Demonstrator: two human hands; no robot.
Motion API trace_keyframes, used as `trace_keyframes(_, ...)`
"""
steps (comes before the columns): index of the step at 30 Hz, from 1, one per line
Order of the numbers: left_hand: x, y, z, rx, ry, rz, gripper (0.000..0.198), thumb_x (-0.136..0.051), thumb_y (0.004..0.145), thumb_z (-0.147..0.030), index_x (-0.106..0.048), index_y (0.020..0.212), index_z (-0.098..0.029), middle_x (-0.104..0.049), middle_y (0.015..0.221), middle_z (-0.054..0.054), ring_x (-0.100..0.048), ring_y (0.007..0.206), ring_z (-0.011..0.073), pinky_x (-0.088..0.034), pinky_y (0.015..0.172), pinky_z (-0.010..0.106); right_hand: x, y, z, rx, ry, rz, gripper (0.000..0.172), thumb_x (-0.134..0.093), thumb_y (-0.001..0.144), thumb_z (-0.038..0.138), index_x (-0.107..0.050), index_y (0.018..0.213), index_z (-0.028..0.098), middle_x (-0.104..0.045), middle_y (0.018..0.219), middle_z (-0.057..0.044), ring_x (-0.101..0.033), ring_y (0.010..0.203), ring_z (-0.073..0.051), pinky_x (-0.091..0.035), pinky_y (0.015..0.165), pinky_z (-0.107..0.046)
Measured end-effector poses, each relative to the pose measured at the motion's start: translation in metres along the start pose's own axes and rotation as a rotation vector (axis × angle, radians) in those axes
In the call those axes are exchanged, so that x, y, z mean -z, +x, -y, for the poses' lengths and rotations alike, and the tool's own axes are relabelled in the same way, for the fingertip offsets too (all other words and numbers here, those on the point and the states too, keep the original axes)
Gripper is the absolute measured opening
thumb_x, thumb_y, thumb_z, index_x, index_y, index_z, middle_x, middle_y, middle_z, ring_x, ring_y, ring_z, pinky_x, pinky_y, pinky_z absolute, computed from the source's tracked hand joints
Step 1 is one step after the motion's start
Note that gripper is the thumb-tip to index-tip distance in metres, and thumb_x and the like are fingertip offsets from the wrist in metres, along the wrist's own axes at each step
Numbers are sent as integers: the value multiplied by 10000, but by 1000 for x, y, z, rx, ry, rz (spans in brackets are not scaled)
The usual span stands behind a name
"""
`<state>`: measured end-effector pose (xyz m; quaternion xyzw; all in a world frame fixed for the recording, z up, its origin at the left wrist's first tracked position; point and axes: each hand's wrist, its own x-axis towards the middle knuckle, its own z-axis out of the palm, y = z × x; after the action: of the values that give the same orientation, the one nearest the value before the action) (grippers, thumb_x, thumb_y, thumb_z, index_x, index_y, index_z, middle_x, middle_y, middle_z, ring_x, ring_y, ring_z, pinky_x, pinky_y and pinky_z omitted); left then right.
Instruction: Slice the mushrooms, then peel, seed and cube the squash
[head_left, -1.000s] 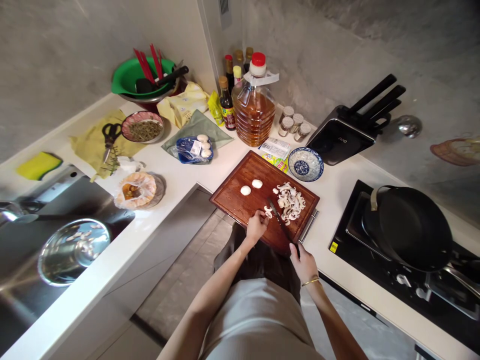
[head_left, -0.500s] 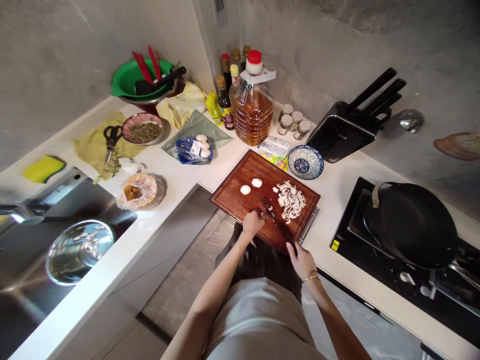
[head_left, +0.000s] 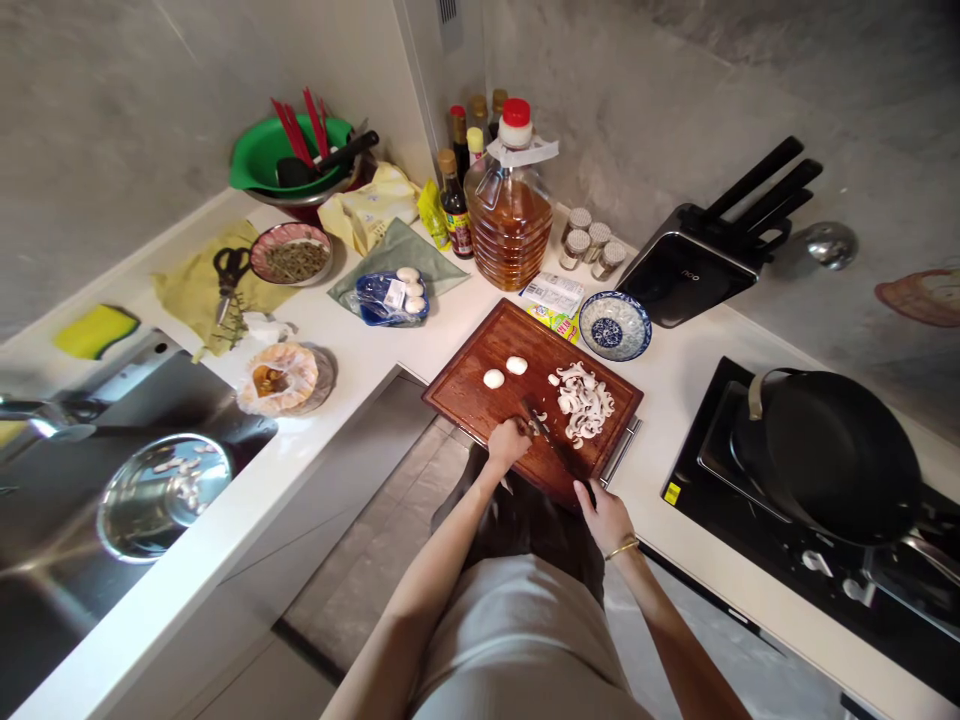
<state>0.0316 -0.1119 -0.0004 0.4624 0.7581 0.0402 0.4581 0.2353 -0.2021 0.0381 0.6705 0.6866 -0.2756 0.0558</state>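
My right hand (head_left: 604, 515) grips the handle of a dark kitchen knife (head_left: 556, 443), its blade slanting across the wooden cutting board (head_left: 469, 380). Beside the blade tip, my left hand (head_left: 509, 443) is closed on a mushroom (head_left: 533, 427), which the fingers mostly cover. Two whole white mushrooms, one of them this mushroom (head_left: 493, 379), rest toward the left part of the board. A pile of sliced mushrooms (head_left: 584, 402) lies to the right of the knife.
Behind the board stand a blue-patterned bowl (head_left: 615, 326) and a large oil jug (head_left: 512, 215). A knife block (head_left: 686, 265) and a black pan (head_left: 832, 455) on the stove are to the right. At left, a metal bowl (head_left: 124, 500) sits in the sink.
The view has shifted slightly, so everything appears a little farther right. Both hands stay almost in place, with the knife still beside the left fingers.
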Motion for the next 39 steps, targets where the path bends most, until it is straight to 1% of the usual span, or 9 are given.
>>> trace_keyframes(3, 0, 0, -1, -36, 3, -9, 180, -534, 806, -313, -674, 870, -221, -709, 811, 50, -653, 821, 167, -444, 728, 216, 3, 0, 1, -31, 22, -19, 512, -207, 928, 513, -602, 957, 187, -696, 783, -78, -649, 690, -189, -377, 599, -250)
trace_keyframes(8, -4, -3, 3, -78, 23, -52, 178, -511, 808, -291, -667, 851, -216, -708, 813, 51, -649, 792, 166, -437, 704, 217, 4, 2, 1, 6, 23, 3, 487, -219, 931, 504, -594, 1010, 203, -700, 829, -69, -649, 692, -183, -377, 610, -249)
trace_keyframes(13, -4, -9, 9, -132, -60, -20, 166, -511, 819, -278, -658, 825, -201, -698, 786, 52, -641, 745, 152, -429, 680, 208, -1, 3, 5, 12, 0, 5, 511, -210, 931, 512, -604, 949, 187, -694, 762, -76, -651, 678, -191, -375, 594, -249)
trace_keyframes(16, -5, -12, 10, -94, -75, -23, 184, -507, 829, -294, -659, 819, -192, -696, 778, 57, -644, 761, 157, -432, 690, 211, -3, 4, 8, 17, -10, -6, 509, -223, 931, 508, -613, 966, 183, -696, 772, -81, -653, 686, -192, -383, 599, -248)
trace_keyframes(20, -8, -11, 7, -40, 0, -87, 223, -492, 841, -327, -663, 833, -184, -700, 814, 85, -648, 826, 184, -433, 724, 228, -1, 6, 8, 20, -4, -6, 517, -223, 929, 510, -615, 988, 178, -701, 800, -88, -653, 692, -189, -388, 608, -247)
trace_keyframes(26, -14, -6, 7, -62, 90, -135, 268, -445, 856, -355, -655, 844, -190, -699, 824, 107, -657, 829, 222, -442, 718, 262, 5, 3, 6, 22, -26, 24, 521, -211, 931, 510, -613, 990, 185, -696, 758, -80, -647, 671, -193, -371, 586, -251)
trace_keyframes(31, -15, -5, 8, -65, 105, -132, 258, -440, 855, -334, -650, 875, -186, -697, 835, 118, -657, 837, 229, -443, 729, 269, 5, 1, 7, 35, -113, 13, 521, -214, 931, 508, -609, 1003, 175, -697, 774, -87, -646, 666, -187, -357, 583, -251)
trace_keyframes(36, -11, -5, 3, -54, 128, -113, 269, -446, 848, -327, -657, 913, -173, -697, 864, 133, -655, 858, 236, -449, 745, 272, 5, 4, 10, 55, -204, 24, 508, -214, 938, 493, -598, 1013, 170, -696, 788, -89, -647, 679, -187, -360, 584, -249)
trace_keyframes(39, -9, -4, 2, -39, 150, -95, 279, -469, 834, -321, -662, 948, -155, -692, 896, 156, -651, 883, 246, -451, 769, 279, 4, 6, 14, 60, -259, 31, 494, -223, 941, 480, -595, 1007, 162, -691, 792, -97, -643, 655, -182, -361, 568, -244)
